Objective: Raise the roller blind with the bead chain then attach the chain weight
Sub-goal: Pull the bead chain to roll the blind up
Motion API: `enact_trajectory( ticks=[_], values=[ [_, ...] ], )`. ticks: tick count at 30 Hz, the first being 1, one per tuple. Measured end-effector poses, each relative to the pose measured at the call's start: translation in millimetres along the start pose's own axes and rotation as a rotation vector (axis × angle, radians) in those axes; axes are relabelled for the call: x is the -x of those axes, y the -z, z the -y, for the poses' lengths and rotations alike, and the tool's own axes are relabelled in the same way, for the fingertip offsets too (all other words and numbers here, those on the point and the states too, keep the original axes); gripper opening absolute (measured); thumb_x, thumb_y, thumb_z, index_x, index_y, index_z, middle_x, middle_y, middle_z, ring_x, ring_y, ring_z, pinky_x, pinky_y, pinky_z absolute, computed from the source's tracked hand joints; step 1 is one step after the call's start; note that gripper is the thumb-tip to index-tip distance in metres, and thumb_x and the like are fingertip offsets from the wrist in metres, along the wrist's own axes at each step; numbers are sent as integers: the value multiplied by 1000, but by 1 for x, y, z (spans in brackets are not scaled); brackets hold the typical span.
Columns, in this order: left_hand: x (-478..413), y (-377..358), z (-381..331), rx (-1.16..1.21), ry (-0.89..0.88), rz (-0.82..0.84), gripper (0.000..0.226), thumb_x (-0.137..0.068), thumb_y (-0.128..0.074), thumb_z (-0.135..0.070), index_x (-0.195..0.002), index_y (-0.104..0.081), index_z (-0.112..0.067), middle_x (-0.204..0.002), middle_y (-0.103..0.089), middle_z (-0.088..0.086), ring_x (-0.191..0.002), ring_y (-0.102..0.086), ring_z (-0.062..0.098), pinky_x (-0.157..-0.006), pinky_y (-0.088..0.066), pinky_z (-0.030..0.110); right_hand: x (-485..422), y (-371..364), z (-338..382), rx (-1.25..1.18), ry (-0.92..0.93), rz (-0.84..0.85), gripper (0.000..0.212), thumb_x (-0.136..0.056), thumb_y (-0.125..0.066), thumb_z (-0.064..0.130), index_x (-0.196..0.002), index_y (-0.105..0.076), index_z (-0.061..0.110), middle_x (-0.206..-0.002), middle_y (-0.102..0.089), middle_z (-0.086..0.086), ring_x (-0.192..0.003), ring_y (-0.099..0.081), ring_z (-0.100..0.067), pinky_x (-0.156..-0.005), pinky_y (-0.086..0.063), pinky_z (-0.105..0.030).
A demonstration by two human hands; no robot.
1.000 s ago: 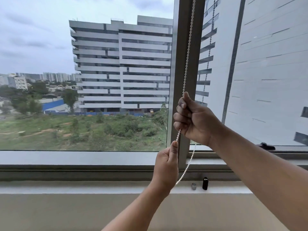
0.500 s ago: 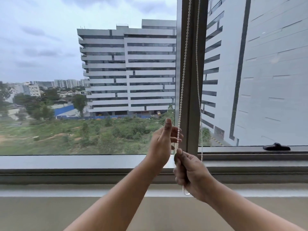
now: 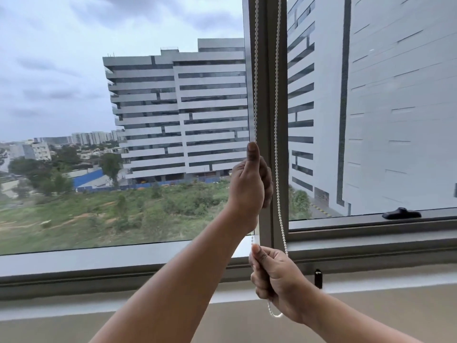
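Note:
A white bead chain (image 3: pixel 256 70) hangs in a loop in front of the grey window mullion (image 3: pixel 268 107), its second strand (image 3: pixel 278 144) running down to the right. My left hand (image 3: pixel 248 186) grips the left strand high up, thumb pointing upward along it. Lower down, my right hand (image 3: pixel 274 280) grips the same strand near the sill, with the bottom of the loop (image 3: pixel 274 314) hanging out below the fist. A small black chain weight (image 3: pixel 318 278) stands on the sill just right of my right hand. The blind itself is out of view above.
A grey window frame and pale sill (image 3: pixel 99 308) run across the view. A black window handle (image 3: pixel 401 214) sits on the right pane's lower frame. Outside are white buildings and a green field.
My left hand has climbed higher up the chain. My right hand has pulled the strand further down towards the sill. The view has shifted up and left.

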State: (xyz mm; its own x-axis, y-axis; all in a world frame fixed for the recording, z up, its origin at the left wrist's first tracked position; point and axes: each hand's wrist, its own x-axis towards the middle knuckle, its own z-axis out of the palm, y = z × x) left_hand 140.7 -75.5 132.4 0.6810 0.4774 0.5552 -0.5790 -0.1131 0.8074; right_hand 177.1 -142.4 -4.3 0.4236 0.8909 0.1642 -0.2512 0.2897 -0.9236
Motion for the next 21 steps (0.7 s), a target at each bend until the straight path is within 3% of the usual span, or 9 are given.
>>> enact_trajectory(
  ticks=[4,8,12,14,16,18,21],
  values=[
    [7,1,9,-4,-1,40,66,-103,-30,-51,-42,-35,-26,-37,-33,-12,-27,-27,5,-36,-23,10,0,11,-9,123,37,-12,42,-85,-57,46,-51,-51,21,-38,-31,5,-31,-21,-7,-34,-22,-15],
    [28,8,42,-1,51,9,65,-104,-31,-47,-43,-36,-26,-37,-33,-11,-27,-26,5,-35,-22,10,7,31,-30,435,49,-3,43,-88,-54,49,-54,-56,22,-42,-40,5,-34,-31,-8,-37,-23,-21],
    [56,13,81,-13,134,-41,60,-96,-38,-53,-43,-35,-25,-37,-30,-9,-28,-25,6,-35,-20,11,6,51,-17,682,-7,103,34,-103,-44,20,-76,-65,21,-62,-69,11,-58,-59,-3,-54,-39,-17],
    [67,16,96,-8,170,-71,58,-92,-40,-56,-43,-34,-25,-37,-28,-6,-29,-22,7,-35,-19,13,-2,57,4,640,13,80,30,-103,-43,8,-82,-64,12,-66,-71,11,-64,-63,-2,-60,-46,-14],
    [77,18,107,-9,204,-78,58,-91,-39,-56,-43,-34,-24,-37,-27,-6,-29,-21,7,-35,-17,14,-14,60,31,561,55,5,24,-102,-45,8,-93,-66,2,-72,-71,2,-65,-65,-10,-65,-54,-23],
    [83,17,112,-7,229,-72,58,-92,-39,-56,-44,-34,-24,-40,-25,-8,-31,-19,7,-36,-14,15,-25,59,61,542,89,-76,26,-102,-45,12,-97,-69,7,-79,-74,-4,-69,-68,-14,-73,-52,-36],
    [86,12,114,-54,245,-64,58,-91,-39,-58,-44,-33,-25,-41,-24,-7,-33,-19,9,-37,-15,16,-37,47,104,410,106,-87,31,-103,-41,25,-98,-68,10,-93,-75,-11,-85,-68,-27,-72,-48,-37]
  ],
)
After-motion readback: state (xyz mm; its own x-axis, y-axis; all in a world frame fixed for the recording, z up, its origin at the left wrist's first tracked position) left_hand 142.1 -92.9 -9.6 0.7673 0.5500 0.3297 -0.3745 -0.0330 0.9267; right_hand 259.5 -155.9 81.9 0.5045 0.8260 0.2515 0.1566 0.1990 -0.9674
